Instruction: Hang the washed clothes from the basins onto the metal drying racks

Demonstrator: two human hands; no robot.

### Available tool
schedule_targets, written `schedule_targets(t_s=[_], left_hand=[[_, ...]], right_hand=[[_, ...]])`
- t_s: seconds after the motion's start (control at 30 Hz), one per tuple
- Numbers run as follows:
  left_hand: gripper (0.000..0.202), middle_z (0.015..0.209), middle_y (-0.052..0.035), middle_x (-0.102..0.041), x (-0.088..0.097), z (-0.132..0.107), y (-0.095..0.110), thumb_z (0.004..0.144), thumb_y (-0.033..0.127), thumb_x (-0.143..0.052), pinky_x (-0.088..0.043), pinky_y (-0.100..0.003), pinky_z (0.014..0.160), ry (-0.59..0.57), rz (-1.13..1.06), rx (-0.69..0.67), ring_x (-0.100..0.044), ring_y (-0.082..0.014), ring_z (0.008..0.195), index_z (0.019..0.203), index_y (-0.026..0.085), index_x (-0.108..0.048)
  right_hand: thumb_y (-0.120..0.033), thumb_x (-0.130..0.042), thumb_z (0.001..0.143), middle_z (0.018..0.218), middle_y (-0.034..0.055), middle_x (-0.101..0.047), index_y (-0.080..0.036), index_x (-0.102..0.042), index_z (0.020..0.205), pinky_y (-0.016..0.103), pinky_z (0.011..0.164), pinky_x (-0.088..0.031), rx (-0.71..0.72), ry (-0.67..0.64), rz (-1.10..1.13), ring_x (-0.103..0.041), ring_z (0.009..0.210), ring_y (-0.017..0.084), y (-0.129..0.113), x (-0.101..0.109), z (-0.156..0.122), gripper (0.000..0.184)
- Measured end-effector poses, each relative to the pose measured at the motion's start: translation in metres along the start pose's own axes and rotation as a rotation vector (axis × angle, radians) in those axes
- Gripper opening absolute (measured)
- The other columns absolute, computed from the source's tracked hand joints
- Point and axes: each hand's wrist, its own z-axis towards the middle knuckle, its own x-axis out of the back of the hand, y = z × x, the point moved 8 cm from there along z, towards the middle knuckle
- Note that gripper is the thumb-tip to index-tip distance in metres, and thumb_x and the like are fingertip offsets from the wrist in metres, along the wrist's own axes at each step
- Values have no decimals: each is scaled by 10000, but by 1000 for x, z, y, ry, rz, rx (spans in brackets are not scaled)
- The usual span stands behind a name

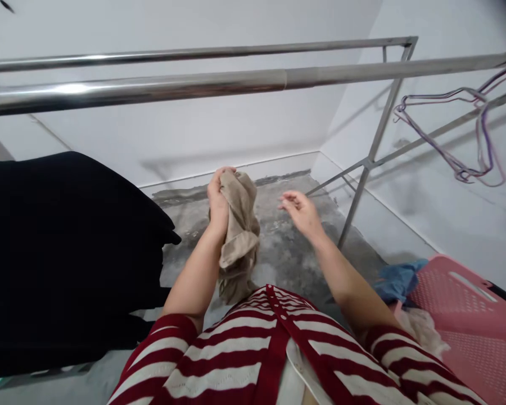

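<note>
A crumpled beige cloth garment [239,225] hangs bunched from my left hand [218,199], whose fingers are wrapped round its upper part. The lower folds drop toward the front of my striped top. What kind of garment it is cannot be made out. To the right of it, apart from the cloth, my right hand [301,212] is in the air with loosely bent fingers and nothing visible in them. Both hands are below and in front of the metal rails.
A metal clothes rack [168,87] spans the view ahead. Several wire hangers [447,135] hang at its right end. A large black cloth [67,253] hangs at left. At lower right, a pink basket [476,326] stands beside a blue cloth or bag [398,281].
</note>
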Motion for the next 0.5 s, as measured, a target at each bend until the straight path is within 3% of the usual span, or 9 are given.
schedule_targets(t_s=[0.1,0.2,0.3,0.4,0.43,0.5], left_hand=[[152,741,5,-589,-16,-2,5,813,282,-525,-454,-231,648,17,2,-27,-564,-124,684,906,200,-612],[166,782,2,-610,-35,-6,12,794,253,-526,-454,-218,672,-9,23,-63,-571,-121,723,919,209,-625],[174,787,1,-616,-44,-2,17,796,237,-532,-468,-216,669,-23,-52,-18,-580,-116,709,951,203,-606],[186,793,-4,-614,-43,7,17,827,227,-491,-483,-230,653,-1,-163,64,-592,-107,668,993,177,-559],[204,806,-6,-611,-41,10,15,843,228,-460,-489,-241,659,10,-192,84,-597,-105,665,1021,172,-541],[244,823,-10,-600,-35,16,9,859,248,-406,-498,-262,667,40,-221,105,-604,-106,665,1066,177,-514]], right_hand=[[-400,-577,806,1025,66,-658,-208,-565,1036,338,815,-507,91,-171,52,-645,893,164,-23,-27,-35,299],[-396,-635,762,1064,77,-640,-195,-577,1076,350,868,-482,153,-240,-34,-614,966,179,-31,-46,-44,377],[-422,-634,751,1070,92,-628,-167,-571,1112,351,855,-483,125,-303,-63,-603,962,188,-16,-57,-43,446],[-449,-682,696,1218,121,-568,-167,-493,1241,358,879,-474,117,-328,-55,-569,1054,215,8,-62,-49,642],[-442,-684,694,1220,122,-569,-164,-498,1237,361,888,-468,117,-317,-79,-564,1058,221,16,-61,-52,638],[-418,-622,744,1066,100,-636,-148,-586,1096,353,848,-473,66,-267,-139,-590,957,213,32,-57,-55,445]])
